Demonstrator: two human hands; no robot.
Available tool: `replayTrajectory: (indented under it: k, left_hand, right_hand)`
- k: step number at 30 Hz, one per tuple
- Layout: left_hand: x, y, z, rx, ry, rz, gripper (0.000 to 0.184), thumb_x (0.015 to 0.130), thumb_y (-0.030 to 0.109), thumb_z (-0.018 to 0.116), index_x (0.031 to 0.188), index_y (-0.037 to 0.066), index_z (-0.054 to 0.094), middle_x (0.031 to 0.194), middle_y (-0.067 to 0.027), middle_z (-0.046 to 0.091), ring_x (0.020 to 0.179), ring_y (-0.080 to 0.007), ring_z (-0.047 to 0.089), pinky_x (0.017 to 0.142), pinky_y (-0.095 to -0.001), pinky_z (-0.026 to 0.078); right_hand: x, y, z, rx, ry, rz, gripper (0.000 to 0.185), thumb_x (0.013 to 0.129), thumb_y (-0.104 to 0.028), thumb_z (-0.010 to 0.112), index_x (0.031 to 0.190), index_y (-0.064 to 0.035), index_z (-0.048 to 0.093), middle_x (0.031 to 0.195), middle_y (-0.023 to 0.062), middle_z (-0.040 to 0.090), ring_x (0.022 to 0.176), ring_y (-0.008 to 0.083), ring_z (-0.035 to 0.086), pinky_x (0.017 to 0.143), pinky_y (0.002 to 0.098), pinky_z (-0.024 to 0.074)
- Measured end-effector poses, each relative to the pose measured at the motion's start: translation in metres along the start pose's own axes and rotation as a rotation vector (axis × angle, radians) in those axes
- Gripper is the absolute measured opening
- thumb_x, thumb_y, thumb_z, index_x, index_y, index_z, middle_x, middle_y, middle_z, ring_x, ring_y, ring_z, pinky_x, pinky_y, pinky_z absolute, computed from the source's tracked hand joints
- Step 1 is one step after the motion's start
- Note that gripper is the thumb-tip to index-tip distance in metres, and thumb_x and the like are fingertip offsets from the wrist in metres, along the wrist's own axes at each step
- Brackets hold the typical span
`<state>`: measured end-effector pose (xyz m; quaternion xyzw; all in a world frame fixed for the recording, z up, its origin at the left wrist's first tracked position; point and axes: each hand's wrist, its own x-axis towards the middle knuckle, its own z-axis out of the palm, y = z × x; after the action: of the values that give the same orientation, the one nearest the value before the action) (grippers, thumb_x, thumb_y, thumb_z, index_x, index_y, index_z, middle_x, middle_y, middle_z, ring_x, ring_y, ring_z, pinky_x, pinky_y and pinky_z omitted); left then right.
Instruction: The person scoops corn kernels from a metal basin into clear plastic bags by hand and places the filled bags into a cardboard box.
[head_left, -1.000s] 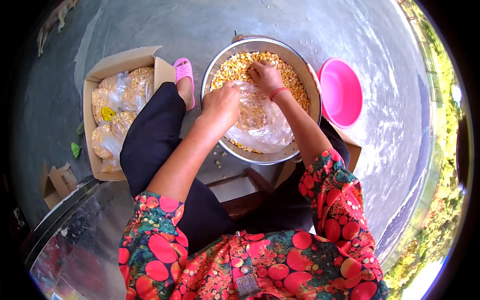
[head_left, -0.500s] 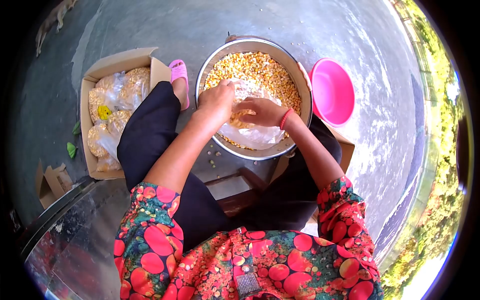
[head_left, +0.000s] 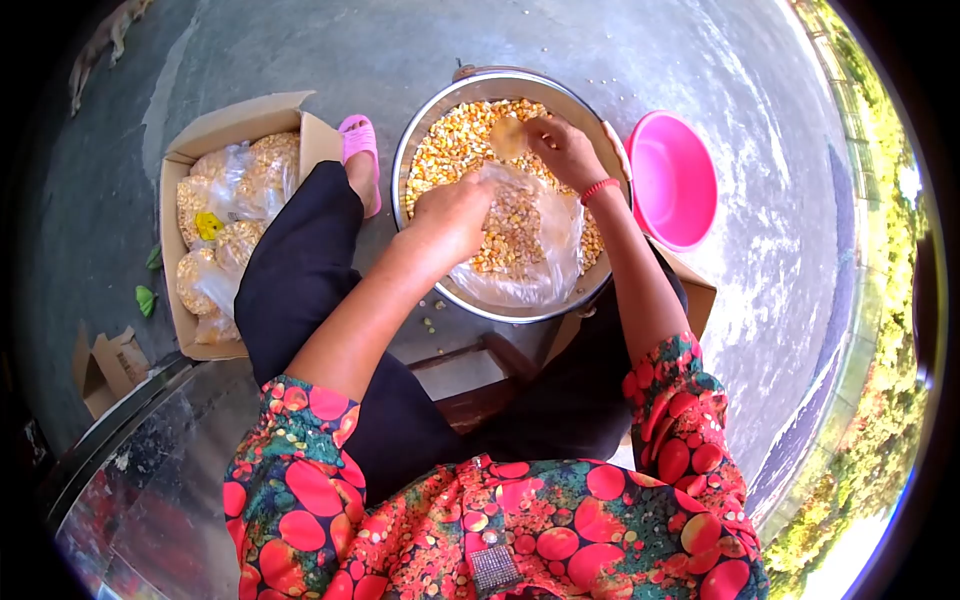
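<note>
A large metal pot point(head_left: 420, 128) full of yellow and white corn kernels point(head_left: 450, 140) stands before me. My left hand point(head_left: 448, 222) is closed on the edge of a clear plastic bag point(head_left: 555, 235), which lies over the kernels with corn inside it. Beyond the bag, my right hand point(head_left: 567, 153) pinches a small, round, tan dish point(head_left: 509, 138) just above the corn. Its far side shows; how deep it is I cannot tell.
On the left, a cardboard box point(head_left: 235, 110) holds several filled bags of corn point(head_left: 272, 165). A pink basin point(head_left: 675, 180) stands right of the pot. Another cardboard box point(head_left: 697, 297) is partly under my leg. Stray kernels dot the floor. An animal point(head_left: 105, 45) lies at far left.
My right hand has moved from over the bag to the far side of the pot, bringing the tan dish into sight. My left hand has shifted slightly right, still gripping the bag.
</note>
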<state>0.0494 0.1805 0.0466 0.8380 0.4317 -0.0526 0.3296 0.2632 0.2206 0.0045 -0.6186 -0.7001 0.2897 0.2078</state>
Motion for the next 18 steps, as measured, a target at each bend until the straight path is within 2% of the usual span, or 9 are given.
replayTrajectory:
  k: [1, 3, 4, 7, 8, 12, 15, 17, 18]
  left_hand:
    - [-0.001, 0.000, 0.002, 0.002, -0.003, -0.005, 0.053, 0.068, 0.004, 0.056, 0.120, -0.001, 0.046, 0.117, -0.0183, 0.050, 0.097, -0.0329, 0.057, 0.083, -0.0404, 0.046]
    - [-0.002, 0.000, 0.005, -0.007, 0.040, 0.046, 0.053, 0.067, 0.007, 0.060, 0.118, -0.001, 0.048, 0.117, -0.0182, 0.050, 0.096, -0.0327, 0.057, 0.083, -0.0407, 0.047]
    - [-0.002, 0.000, 0.004, 0.008, 0.031, 0.045, 0.056, 0.066, 0.010, 0.063, 0.118, -0.002, 0.048, 0.117, -0.0178, 0.050, 0.096, -0.0324, 0.057, 0.083, -0.0403, 0.046]
    - [-0.001, -0.002, 0.000, -0.004, 0.036, 0.043, 0.055, 0.066, 0.010, 0.063, 0.118, -0.002, 0.048, 0.116, -0.0178, 0.051, 0.096, -0.0322, 0.057, 0.084, -0.0399, 0.046]
    - [-0.001, -0.002, 0.000, -0.004, 0.034, 0.043, 0.055, 0.066, 0.010, 0.063, 0.118, -0.002, 0.048, 0.116, -0.0178, 0.051, 0.096, -0.0322, 0.057, 0.084, -0.0399, 0.046]
    - [0.000, 0.000, 0.002, -0.012, 0.028, 0.054, 0.052, 0.067, 0.011, 0.063, 0.116, -0.002, 0.049, 0.114, -0.0178, 0.052, 0.097, -0.0321, 0.057, 0.084, -0.0399, 0.046]
    - [-0.003, 0.003, -0.001, -0.016, 0.006, 0.060, 0.050, 0.068, 0.011, 0.063, 0.114, -0.002, 0.050, 0.113, -0.0178, 0.052, 0.097, -0.0323, 0.056, 0.084, -0.0401, 0.046]
    - [-0.003, 0.004, -0.003, -0.011, -0.011, 0.055, 0.049, 0.068, 0.011, 0.063, 0.114, -0.001, 0.051, 0.112, -0.0177, 0.053, 0.097, -0.0324, 0.056, 0.084, -0.0401, 0.046]
    - [-0.003, 0.003, -0.004, -0.018, 0.005, 0.045, 0.048, 0.068, 0.010, 0.062, 0.113, -0.001, 0.051, 0.111, -0.0177, 0.053, 0.097, -0.0325, 0.056, 0.084, -0.0402, 0.046]
  right_hand:
    - [0.004, 0.011, 0.007, 0.005, -0.003, -0.001, 0.020, 0.080, -0.018, 0.056, 0.096, -0.0087, 0.062, 0.090, 0.0117, 0.064, 0.081, 0.0270, 0.062, 0.073, 0.0351, 0.0488]
    - [0.009, 0.025, 0.020, -0.388, 0.252, -0.029, 0.030, 0.079, -0.022, 0.057, 0.108, -0.0117, 0.057, 0.104, 0.0149, 0.058, 0.094, 0.0330, 0.056, 0.081, 0.0400, 0.0459]
    - [0.009, 0.029, 0.025, -0.354, 0.216, 0.004, 0.038, 0.078, -0.025, 0.058, 0.115, -0.0141, 0.052, 0.112, 0.0161, 0.051, 0.099, 0.0374, 0.050, 0.086, 0.0430, 0.0429]
    - [0.007, 0.023, 0.044, -0.334, 0.198, -0.087, 0.039, 0.078, -0.027, 0.059, 0.114, -0.0144, 0.052, 0.110, 0.0155, 0.051, 0.097, 0.0367, 0.051, 0.085, 0.0431, 0.0440]
    - [0.006, 0.019, 0.048, -0.281, 0.099, -0.106, 0.040, 0.079, -0.031, 0.059, 0.115, -0.0155, 0.052, 0.111, 0.0151, 0.050, 0.099, 0.0363, 0.050, 0.085, 0.0438, 0.0441]
    - [0.001, 0.015, 0.061, -0.361, -0.011, -0.053, 0.035, 0.080, -0.032, 0.057, 0.111, -0.0151, 0.055, 0.107, 0.0143, 0.053, 0.094, 0.0348, 0.054, 0.082, 0.0428, 0.0458]
    - [-0.003, 0.024, 0.060, -0.193, -0.035, 0.014, 0.034, 0.082, -0.032, 0.057, 0.111, -0.0132, 0.056, 0.100, 0.0131, 0.057, 0.088, 0.0299, 0.059, 0.078, 0.0391, 0.0472]
    - [0.002, 0.030, 0.057, 0.226, -0.039, 0.196, 0.036, 0.084, -0.031, 0.058, 0.112, -0.0102, 0.055, 0.095, 0.0083, 0.060, 0.084, 0.0228, 0.061, 0.076, 0.0338, 0.0471]
    - [0.002, 0.015, 0.046, 0.440, -0.047, 0.319, 0.032, 0.085, -0.031, 0.058, 0.108, -0.0088, 0.055, 0.086, 0.0012, 0.059, 0.072, 0.0143, 0.057, 0.061, 0.0274, 0.0455]
